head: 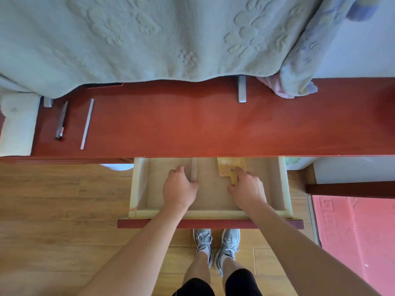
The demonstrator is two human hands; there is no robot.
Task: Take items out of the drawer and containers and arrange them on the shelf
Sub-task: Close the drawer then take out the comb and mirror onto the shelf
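An open pale wooden drawer [282, 184] sticks out below the red-brown shelf top [203, 124]. Inside it lies a beige comb [193, 167], and my left hand [179, 186] curls its fingers round the comb's near end. To the right lies a yellow dotted paddle-shaped item [229, 166]. My right hand [248, 191] pinches its handle. The far parts of both items are hidden under the shelf edge.
A dark pen [61, 120] and a grey strip [87, 123] lie on the shelf's left end. A pale green blanket [149, 39] hangs over the shelf's back. A metal bracket [242, 88] stands mid-shelf. Wooden floor lies below, with a pink mat [354, 236] at the right.
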